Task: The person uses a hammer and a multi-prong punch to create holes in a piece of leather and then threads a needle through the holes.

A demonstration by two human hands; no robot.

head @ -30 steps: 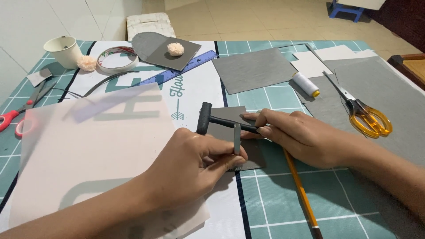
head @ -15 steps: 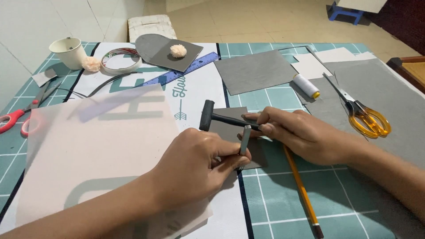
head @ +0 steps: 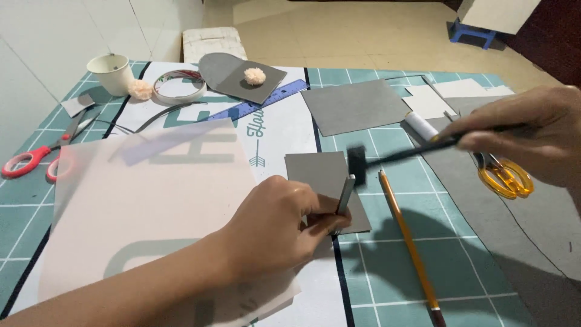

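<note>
Now hammer (head: 358,165) in right hand (head: 532,140), above punch (head: 345,197)

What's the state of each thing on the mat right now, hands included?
left hand: pinching the metal punch upright
metal punch: standing on the small grey sheet
small grey sheet: flat on the mat
right hand: gripping the hammer, raised
hammer: in the air, head just above the punch, blurred
pencil: lying flat
yellow scissors: lying, blades hidden
red scissors: lying closed
paper cup: upright
tape roll: lying flat
</note>
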